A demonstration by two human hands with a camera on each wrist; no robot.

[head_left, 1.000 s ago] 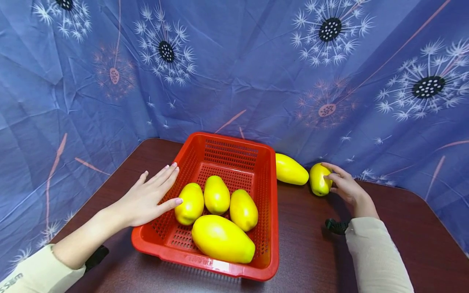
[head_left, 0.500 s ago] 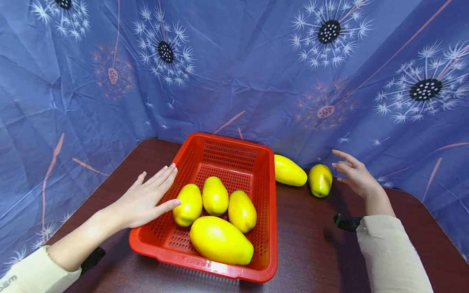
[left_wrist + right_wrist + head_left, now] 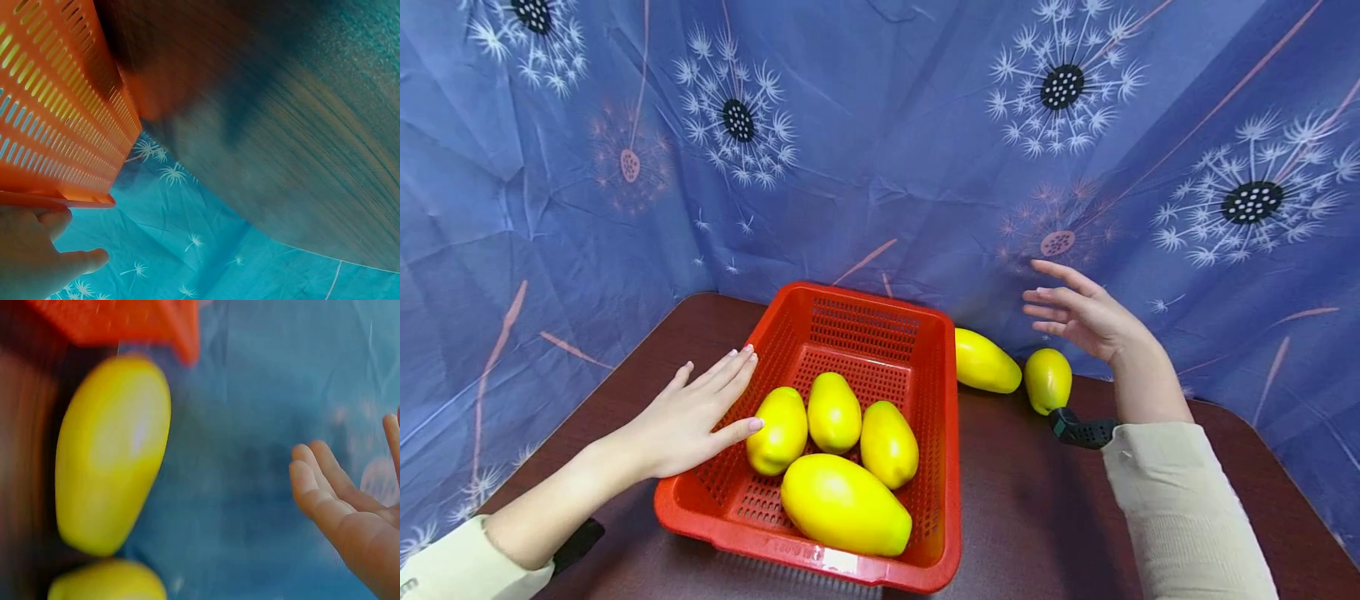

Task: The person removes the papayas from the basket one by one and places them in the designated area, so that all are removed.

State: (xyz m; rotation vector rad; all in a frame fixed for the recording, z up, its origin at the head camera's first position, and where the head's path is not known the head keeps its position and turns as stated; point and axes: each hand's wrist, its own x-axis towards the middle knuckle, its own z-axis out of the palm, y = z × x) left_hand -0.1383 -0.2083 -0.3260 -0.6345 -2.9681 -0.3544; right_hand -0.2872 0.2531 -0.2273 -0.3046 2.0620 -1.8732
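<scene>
My left hand [image 3: 696, 417] rests with straight fingers on the left rim of a red plastic basket [image 3: 957, 467]; its thumb reaches over the inside, near a yellow mango [image 3: 778, 432]. Two more mangoes, a middle one [image 3: 835, 414] and a right one [image 3: 889, 446], lie in the basket behind a large yellow papaya [image 3: 846, 506]. Raised above the table's back right, my right hand [image 3: 1093, 321] holds nothing, its fingers spread and slightly bent. Below it on the table are another papaya [image 3: 987, 361], partly hidden by the basket, and a mango [image 3: 1047, 381].
A dark brown wooden table [image 3: 1015, 508] carries everything. Blue cloth [image 3: 880, 150] with dandelion prints hangs close behind and along its left side. A black strap [image 3: 1081, 429] is on the right wrist.
My right hand has let go of the mango at the back right, drawn away to the right, then risen and swung left above it. The left hand stays on the basket rim.
</scene>
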